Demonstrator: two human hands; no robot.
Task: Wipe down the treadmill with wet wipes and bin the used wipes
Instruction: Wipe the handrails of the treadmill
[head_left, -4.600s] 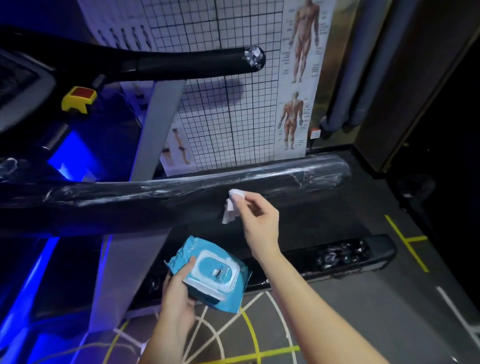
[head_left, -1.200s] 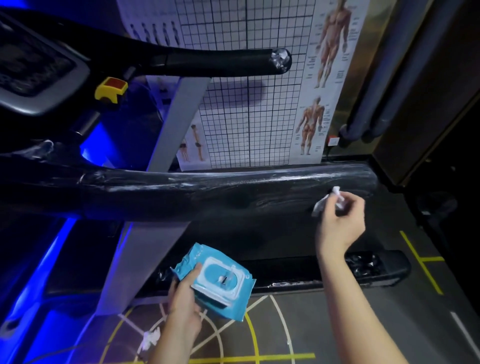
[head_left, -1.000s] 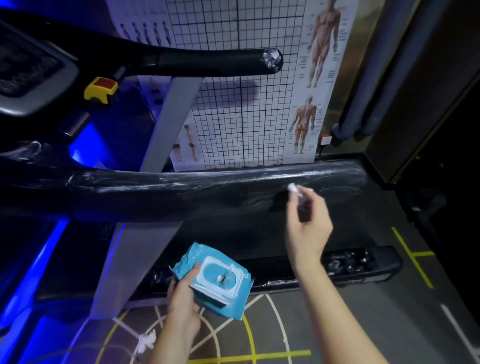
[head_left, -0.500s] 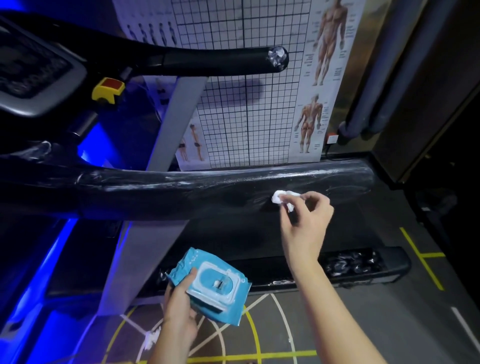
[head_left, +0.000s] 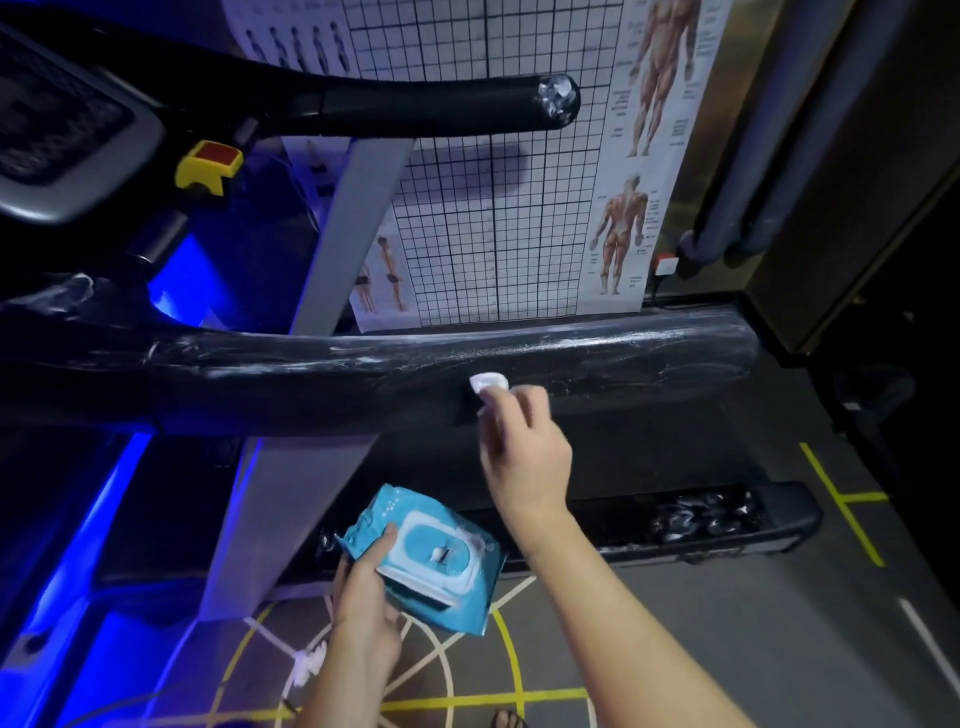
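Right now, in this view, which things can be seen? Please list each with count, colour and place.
plastic-wrapped padded handrail: one, black, across the middle
upper tubular handlebar: one, black, top
console panel: one, grey-rimmed, top left
plastic safety clip: one, yellow and red, below the console
flat upright post: one, grey, between both bars
paper grid chart: one, white, back wall
muscle anatomy poster: one, white, right of chart
crumpled wet wipe: one, white, at the handrail
soft wipes pack: one, blue, lower centre
crumpled scrap: one, white, floor
floor lines: several, yellow, floor
left hand: one, holding the pack
right hand: one, pinching the wipe
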